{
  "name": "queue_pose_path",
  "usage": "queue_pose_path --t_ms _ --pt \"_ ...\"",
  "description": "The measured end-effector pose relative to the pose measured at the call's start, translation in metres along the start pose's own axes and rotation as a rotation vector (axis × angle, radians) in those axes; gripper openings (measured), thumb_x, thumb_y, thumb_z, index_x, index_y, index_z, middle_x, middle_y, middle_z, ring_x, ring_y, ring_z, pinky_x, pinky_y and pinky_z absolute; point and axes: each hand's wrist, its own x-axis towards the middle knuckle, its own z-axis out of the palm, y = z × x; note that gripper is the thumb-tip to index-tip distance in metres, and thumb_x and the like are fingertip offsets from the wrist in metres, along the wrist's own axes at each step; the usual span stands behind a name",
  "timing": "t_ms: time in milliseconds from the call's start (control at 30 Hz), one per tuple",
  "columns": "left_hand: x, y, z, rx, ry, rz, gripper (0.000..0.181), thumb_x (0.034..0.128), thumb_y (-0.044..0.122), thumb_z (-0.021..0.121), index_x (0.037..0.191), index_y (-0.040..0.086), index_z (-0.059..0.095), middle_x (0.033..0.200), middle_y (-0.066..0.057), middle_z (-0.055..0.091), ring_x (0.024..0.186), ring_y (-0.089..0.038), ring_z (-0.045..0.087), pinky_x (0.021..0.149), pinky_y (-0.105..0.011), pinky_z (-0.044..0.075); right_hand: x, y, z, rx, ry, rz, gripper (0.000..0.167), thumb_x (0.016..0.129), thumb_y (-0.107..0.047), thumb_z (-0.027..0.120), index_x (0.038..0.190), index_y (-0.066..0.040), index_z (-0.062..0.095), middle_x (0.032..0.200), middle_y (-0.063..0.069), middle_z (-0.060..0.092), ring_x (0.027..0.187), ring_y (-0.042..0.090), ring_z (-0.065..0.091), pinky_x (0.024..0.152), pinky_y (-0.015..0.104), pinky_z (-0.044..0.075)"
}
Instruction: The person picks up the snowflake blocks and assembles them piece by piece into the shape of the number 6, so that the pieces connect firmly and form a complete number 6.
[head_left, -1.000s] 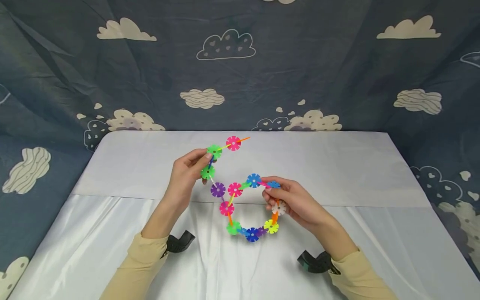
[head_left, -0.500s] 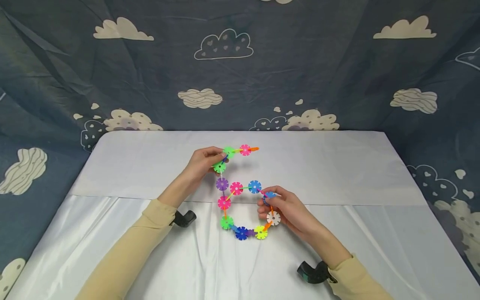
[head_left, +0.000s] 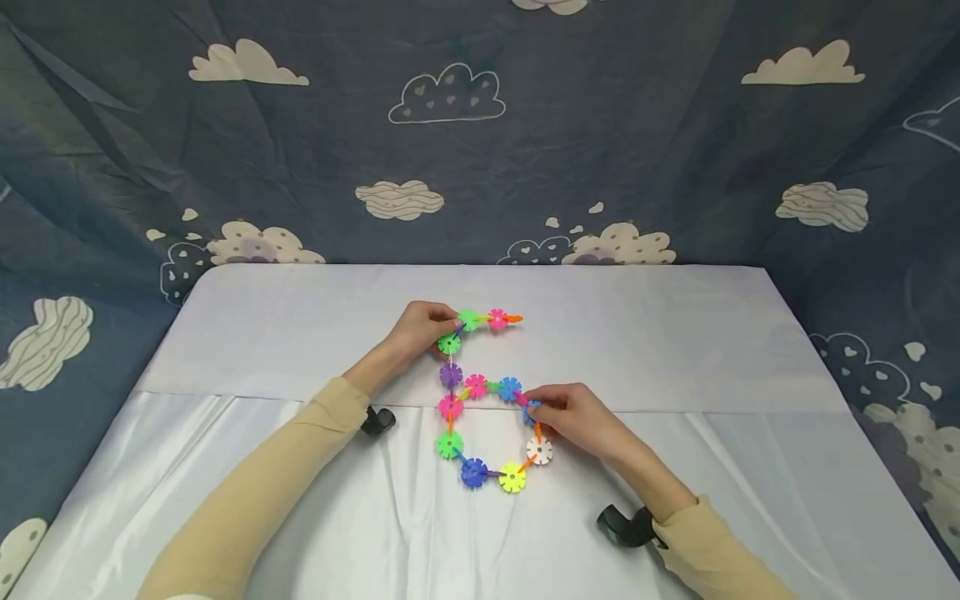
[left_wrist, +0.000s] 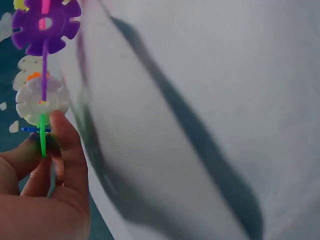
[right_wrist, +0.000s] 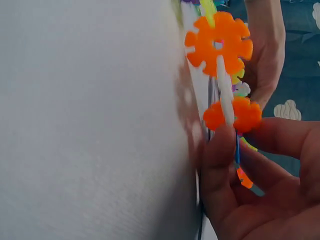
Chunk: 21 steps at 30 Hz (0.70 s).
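A chain of interlocking plastic snowflake discs [head_left: 451, 407] forms a figure like a 6, with a ring below and a curved tail above. My left hand [head_left: 411, 335] pinches the tail by the blue disc between two green discs [head_left: 469, 321]. On the ring's right side, my right hand [head_left: 583, 418] pinches a blue disc above the white disc [head_left: 539, 451]. The left wrist view has a purple disc [left_wrist: 30, 31] beyond my fingers. An orange disc [right_wrist: 202, 47] stands out in the right wrist view. Whether the chain touches the table cannot be told.
White cloth [head_left: 712, 333] covers the table, with a seam across it and folds at the front. Behind hangs a dark curtain [head_left: 585, 150] printed with clouds. Black wrist mounts [head_left: 628, 527] sit by the sleeves.
My left hand has moved rightward with the tail, whose free end has shifted right and nearer. The ring has come round into a flatter, more even loop, and my right hand has shifted slightly.
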Motion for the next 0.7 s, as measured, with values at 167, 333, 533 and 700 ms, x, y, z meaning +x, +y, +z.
queue_pose_path --t_ms 167,333,533,700 --pt "0.0002 -0.0043 0.0023 0.116 0.018 -0.007 0.019 0.0958 0.008 0.063 0.107 -0.006 0.07 0.096 -0.016 0.067 0.05 -0.011 0.052 0.047 -0.026 0.05 0.0007 0.0017 0.0031 -0.007 -0.044 0.009 0.025 0.093 0.0 0.057 0.116 0.005 0.066 0.072 0.008 0.061 0.063 0.019 0.059 0.064 0.029 0.052" --pt "-0.0008 -0.0089 0.0003 0.098 0.035 -0.029 0.019 0.0939 0.009 0.066 0.106 -0.005 0.07 0.095 -0.015 0.067 0.044 -0.011 0.049 0.044 -0.024 0.046 -0.0025 0.0027 0.0078 -0.074 -0.028 -0.006 0.019 0.091 -0.001 0.059 0.109 0.0 0.066 0.073 0.007 0.063 0.061 0.019 0.061 0.066 0.03 0.052" --pt "-0.0032 -0.0093 -0.0002 0.084 0.034 -0.036 0.017 0.0915 0.009 0.068 0.103 -0.004 0.071 0.089 -0.014 0.068 0.042 -0.011 0.049 0.044 -0.024 0.046 -0.0057 0.0041 0.0057 -0.152 -0.017 -0.033 0.017 0.092 -0.002 0.061 0.108 -0.004 0.067 0.073 0.004 0.061 0.06 0.019 0.059 0.064 0.029 0.049" --pt "-0.0058 -0.0081 -0.0003 0.092 0.039 -0.053 0.016 0.0911 0.009 0.069 0.102 -0.003 0.072 0.084 -0.013 0.068 0.042 -0.011 0.049 0.043 -0.024 0.045 -0.0064 0.0047 0.0035 -0.149 -0.039 -0.048 0.018 0.093 -0.002 0.061 0.109 -0.003 0.066 0.073 0.005 0.06 0.061 0.019 0.06 0.062 0.028 0.05"
